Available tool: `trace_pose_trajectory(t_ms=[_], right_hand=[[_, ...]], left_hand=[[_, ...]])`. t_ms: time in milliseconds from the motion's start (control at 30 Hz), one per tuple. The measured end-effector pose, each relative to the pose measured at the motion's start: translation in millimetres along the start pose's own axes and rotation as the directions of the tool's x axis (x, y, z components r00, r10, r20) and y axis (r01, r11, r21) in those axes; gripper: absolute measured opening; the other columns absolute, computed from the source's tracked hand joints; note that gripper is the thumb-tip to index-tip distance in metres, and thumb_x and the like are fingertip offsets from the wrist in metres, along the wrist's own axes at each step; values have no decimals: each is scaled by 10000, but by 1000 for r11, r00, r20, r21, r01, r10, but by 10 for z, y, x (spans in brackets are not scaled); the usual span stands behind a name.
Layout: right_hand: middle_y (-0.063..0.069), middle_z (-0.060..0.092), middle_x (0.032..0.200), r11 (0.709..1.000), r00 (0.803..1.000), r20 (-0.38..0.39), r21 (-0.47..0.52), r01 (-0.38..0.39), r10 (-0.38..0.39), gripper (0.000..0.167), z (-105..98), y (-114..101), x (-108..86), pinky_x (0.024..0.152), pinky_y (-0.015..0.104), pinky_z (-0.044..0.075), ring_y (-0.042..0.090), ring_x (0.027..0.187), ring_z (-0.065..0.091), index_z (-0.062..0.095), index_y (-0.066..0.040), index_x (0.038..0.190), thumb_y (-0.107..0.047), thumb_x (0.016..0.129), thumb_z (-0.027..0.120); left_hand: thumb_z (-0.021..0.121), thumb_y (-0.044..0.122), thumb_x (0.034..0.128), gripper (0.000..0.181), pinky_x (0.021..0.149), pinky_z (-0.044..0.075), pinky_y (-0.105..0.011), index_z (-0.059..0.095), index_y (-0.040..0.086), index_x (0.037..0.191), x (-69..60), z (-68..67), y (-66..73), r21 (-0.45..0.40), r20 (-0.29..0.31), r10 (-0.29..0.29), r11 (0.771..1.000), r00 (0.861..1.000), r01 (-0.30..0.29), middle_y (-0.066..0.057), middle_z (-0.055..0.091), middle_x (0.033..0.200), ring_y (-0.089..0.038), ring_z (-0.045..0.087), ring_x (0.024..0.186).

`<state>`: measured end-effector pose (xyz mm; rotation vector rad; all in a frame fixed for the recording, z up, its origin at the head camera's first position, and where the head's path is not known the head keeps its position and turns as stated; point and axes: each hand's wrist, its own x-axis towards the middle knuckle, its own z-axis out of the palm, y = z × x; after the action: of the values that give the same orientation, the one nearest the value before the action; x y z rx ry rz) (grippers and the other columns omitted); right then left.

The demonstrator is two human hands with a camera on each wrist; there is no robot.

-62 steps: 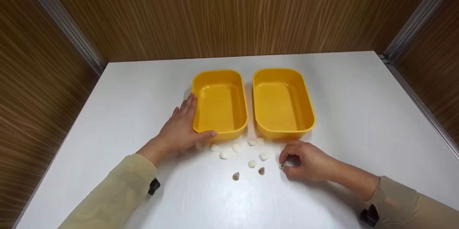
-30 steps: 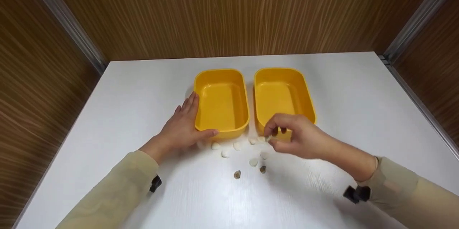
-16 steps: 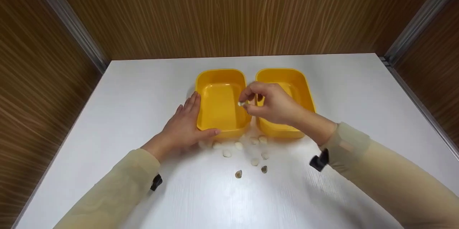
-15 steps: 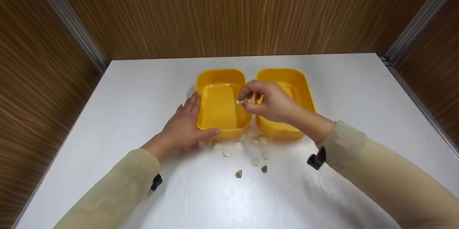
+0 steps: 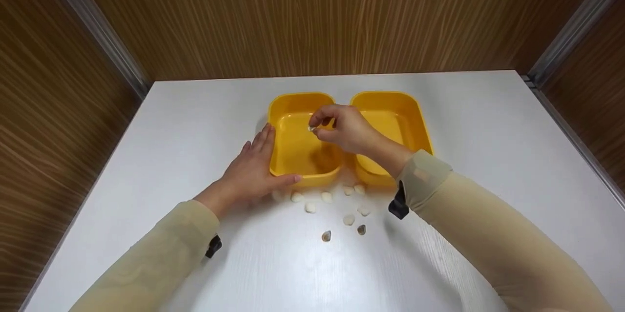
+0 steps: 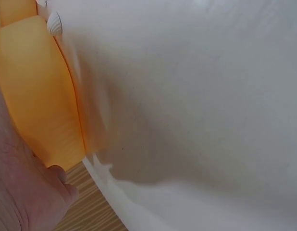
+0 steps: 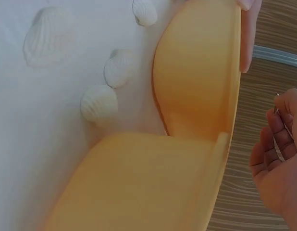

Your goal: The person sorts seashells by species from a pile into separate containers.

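Two yellow bins stand side by side in the head view, a left bin (image 5: 296,181) and a right bin (image 5: 424,121). My left hand (image 5: 249,170) lies along the left bin's outer side and front corner, fingers straight, thumb on the front rim. Above the inside of that bin, my right hand (image 5: 344,129) pinches a small shell (image 5: 311,128) between thumb and fingertips. The right wrist view shows the pinching hand (image 7: 280,154) beyond the bins' rims. Several white shells (image 5: 310,207) and two brown shells (image 5: 326,236), (image 5: 361,229) lie in front of the bins.
The bins stand on a white table (image 5: 219,107). A wood-grain panel (image 5: 312,19) rises behind it, with more panels at left and right and metal strips at the corners. In the left wrist view a ribbed white shell (image 6: 55,23) lies beside a bin.
My right hand has picked up the shell from the table at the right and carried it up and left, over the left bin. My left hand has stayed against that bin.
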<state>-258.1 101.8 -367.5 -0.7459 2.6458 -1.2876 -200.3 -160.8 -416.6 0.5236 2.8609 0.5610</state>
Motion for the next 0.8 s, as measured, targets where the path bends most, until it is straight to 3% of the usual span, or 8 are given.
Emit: trace_pose_trajectory(t_ms=[233, 600, 800], right_hand=[[15, 704, 1123, 1000, 1000, 13, -18, -20, 20, 127, 92, 57, 109, 928, 344, 517, 357, 1155, 589, 752, -120, 1124, -109, 998, 747], [22, 714, 1089, 999, 1000, 8, -35, -10, 10, 113, 167, 73, 168, 971, 353, 509, 324, 1110, 607, 757, -100, 1110, -109, 997, 748], [73, 714, 1186, 998, 998, 14, -34, -53, 53, 174, 171, 91, 172, 1029, 381, 522, 304, 1156, 608, 742, -75, 1180, -116, 1011, 737]], left_hand=[[435, 971, 825, 1349, 1304, 33, -484, -116, 83, 1679, -4, -13, 3, 8, 11, -9, 1000, 1000, 9, -67, -126, 1772, -215, -58, 1633], [455, 923, 870, 1302, 1303, 37, -498, -104, 71, 1680, -19, -26, 16, 16, 5, 3, 1000, 1000, -3, -72, -127, 1771, -212, -63, 1632], [438, 949, 847, 1323, 1302, 38, -502, -103, 79, 1683, -15, -28, 18, 22, 10, 0, 1000, 1000, 0, -68, -128, 1772, -216, -63, 1633]])
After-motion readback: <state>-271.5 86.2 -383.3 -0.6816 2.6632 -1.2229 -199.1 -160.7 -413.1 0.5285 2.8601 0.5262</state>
